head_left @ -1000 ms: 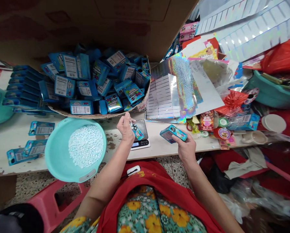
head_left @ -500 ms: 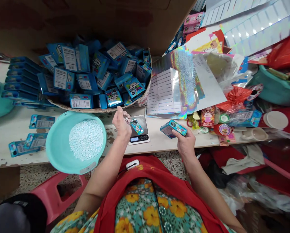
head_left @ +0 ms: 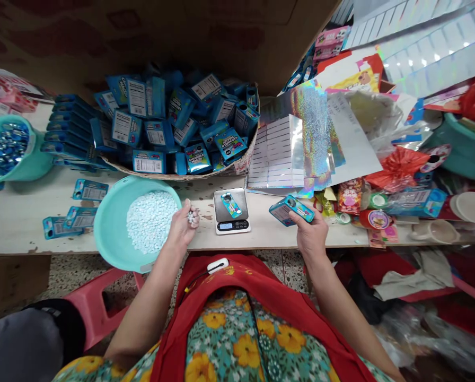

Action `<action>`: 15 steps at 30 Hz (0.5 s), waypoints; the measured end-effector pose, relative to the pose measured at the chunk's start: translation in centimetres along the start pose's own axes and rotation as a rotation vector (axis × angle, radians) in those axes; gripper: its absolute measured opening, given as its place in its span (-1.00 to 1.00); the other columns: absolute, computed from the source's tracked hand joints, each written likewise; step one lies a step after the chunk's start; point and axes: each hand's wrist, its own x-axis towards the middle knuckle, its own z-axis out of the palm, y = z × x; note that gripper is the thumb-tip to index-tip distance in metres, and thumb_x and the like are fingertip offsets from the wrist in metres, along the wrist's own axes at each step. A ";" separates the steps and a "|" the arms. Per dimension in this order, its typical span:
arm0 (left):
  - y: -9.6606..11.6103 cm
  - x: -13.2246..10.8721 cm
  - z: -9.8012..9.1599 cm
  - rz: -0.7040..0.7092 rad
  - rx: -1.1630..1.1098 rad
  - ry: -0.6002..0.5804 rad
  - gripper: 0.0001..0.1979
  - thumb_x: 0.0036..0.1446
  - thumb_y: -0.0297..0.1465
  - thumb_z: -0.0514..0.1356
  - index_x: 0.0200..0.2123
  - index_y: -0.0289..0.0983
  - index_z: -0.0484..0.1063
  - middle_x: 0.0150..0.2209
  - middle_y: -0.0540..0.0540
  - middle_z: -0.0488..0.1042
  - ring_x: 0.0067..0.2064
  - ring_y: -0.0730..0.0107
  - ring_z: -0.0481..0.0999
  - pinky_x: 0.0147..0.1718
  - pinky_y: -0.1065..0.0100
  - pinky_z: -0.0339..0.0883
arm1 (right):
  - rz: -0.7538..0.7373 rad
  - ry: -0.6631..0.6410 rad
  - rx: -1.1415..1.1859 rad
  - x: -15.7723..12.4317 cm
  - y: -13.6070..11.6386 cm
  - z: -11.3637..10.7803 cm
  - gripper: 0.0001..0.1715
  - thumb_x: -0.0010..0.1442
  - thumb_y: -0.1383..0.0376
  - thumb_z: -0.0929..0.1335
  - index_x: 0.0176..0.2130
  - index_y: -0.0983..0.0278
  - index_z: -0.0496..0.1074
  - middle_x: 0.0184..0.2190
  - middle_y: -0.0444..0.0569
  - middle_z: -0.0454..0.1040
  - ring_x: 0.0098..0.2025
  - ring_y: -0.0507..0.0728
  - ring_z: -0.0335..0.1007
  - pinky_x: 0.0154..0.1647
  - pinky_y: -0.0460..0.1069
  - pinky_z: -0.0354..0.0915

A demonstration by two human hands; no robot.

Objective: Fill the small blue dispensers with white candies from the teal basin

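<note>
My left hand (head_left: pixel 184 223) is closed around several small white candies (head_left: pixel 191 216), beside the right rim of a turquoise basin (head_left: pixel 107 236). Many pale candies (head_left: pixel 150 220) lie in that basin. To the right of this hand, a small digital scale (head_left: pixel 220 215) carries a blue candy box (head_left: pixel 231 205) lying on its plate, with its display lit. My right hand (head_left: pixel 312 233) grips another blue candy box (head_left: pixel 286 210), tilted, with a round opening on its top face, just above the table edge.
A large carton (head_left: pixel 166 176) full of blue boxes stands behind the basin. Stacked blue boxes (head_left: pixel 68 132) and a basin of shiny wrapped pieces (head_left: pixel 42 159) are at left. Holographic sheets (head_left: pixel 275 154) lie behind the scale; a mug (head_left: pixel 434 232) stands at right.
My left hand has moved left, from over the scale to the basin's rim, still holding candies. My right hand keeps its box in nearly the same place. The view has shifted a little.
</note>
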 end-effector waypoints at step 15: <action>-1.7 2.9 5.5 0.575 0.941 -0.080 -0.90 -0.04 -0.32 0.29 -0.52 -0.21 0.50 -0.61 0.03 0.29 -0.55 0.45 0.17 -0.53 0.48 -0.01 | 0.065 0.007 -0.009 -1.2 0.6 -0.7 -0.38 -0.31 0.25 0.57 -0.19 0.32 0.48 -0.30 -0.07 0.52 -0.31 0.06 0.41 -0.21 0.01 0.36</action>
